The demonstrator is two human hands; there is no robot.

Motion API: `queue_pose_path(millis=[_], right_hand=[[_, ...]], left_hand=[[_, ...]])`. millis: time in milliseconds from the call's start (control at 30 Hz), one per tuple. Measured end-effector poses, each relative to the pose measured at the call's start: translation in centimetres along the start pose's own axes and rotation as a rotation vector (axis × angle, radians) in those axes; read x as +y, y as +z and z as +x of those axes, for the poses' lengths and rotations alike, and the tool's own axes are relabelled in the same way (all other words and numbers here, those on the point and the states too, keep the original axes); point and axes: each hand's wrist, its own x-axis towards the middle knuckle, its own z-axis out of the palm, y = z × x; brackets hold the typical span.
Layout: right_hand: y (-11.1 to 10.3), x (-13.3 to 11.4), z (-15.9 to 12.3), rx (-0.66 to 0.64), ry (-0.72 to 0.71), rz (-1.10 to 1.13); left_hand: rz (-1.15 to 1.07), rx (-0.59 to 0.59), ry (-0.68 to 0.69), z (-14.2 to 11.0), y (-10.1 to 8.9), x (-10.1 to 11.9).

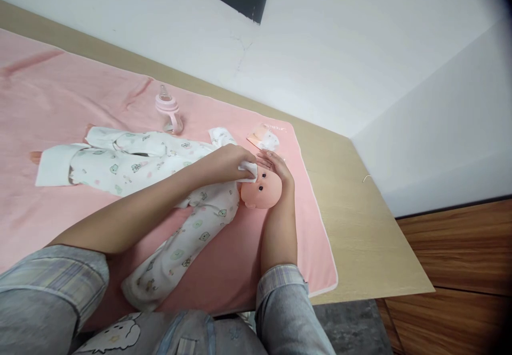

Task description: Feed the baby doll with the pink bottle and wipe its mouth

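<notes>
A baby doll lies on its back on a pink pad, its bald head to the right. It wears a white suit printed with small green and brown animals. My left hand reaches across the doll's chest and pinches a folded white wipe against the lower part of its face, hiding the mouth. Around the crown of the head curves my right hand, palm against it, fingers stretched along the far side. Its fingers are open rather than gripping.
Beyond the doll's body stands a pink-topped baby bottle with handles. A small orange and white packet lies past the head. The wooden table shows beyond the pad, with a white wall behind and wood-grain panels at right.
</notes>
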Motion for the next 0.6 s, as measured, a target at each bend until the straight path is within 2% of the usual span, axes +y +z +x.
queue_pose_path(millis=[133,400,600], right_hand=[[0.0,0.0,-0.1,-0.005,0.0,0.004],[-0.4,0.3,0.4,-0.018,-0.01,0.01],[-0.7,0.3,0.7,-0.058,-0.014,-0.012]], left_hand=[[0.034,-0.017,-0.025,0.0,0.1,0.1],[0.028,0.082,0.017,0.5,0.6,-1.2],[-0.041,0.254,0.034,0.2,-0.6,-1.4]])
